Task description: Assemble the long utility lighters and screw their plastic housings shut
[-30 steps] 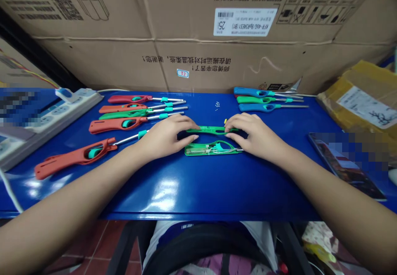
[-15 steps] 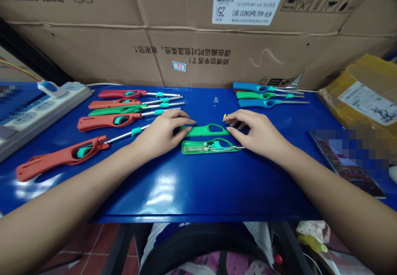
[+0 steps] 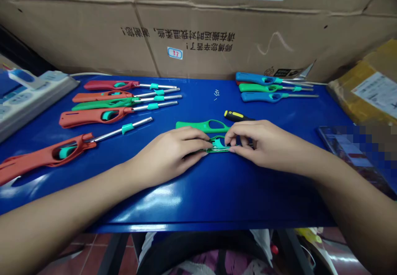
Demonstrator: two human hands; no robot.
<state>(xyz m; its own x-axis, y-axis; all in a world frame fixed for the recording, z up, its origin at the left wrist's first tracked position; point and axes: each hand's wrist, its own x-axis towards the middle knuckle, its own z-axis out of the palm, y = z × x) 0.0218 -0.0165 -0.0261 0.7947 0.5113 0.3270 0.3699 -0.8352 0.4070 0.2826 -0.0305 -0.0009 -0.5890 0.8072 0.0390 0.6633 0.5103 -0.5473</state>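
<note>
An opened green lighter half (image 3: 218, 144) with its inner parts showing lies on the blue table (image 3: 198, 192). My left hand (image 3: 172, 153) covers its left end, fingers curled onto it. My right hand (image 3: 263, 142) pinches its right end by the teal trigger. Just behind lies the green cover shell (image 3: 203, 125), untouched. A black screwdriver with a yellow band (image 3: 237, 115) rests behind my right hand.
Several red and green long-nosed lighters (image 3: 105, 115) lie at the left, three blue and green ones (image 3: 266, 88) at the back right. A white power strip (image 3: 27, 97) sits far left. Cardboard boxes (image 3: 198, 27) wall the back; a yellow parcel (image 3: 369, 89) stands right.
Both hands left the green cover shell and came nearer, onto the opened lighter half. The shell now lies flat behind them, and the screwdriver is uncovered.
</note>
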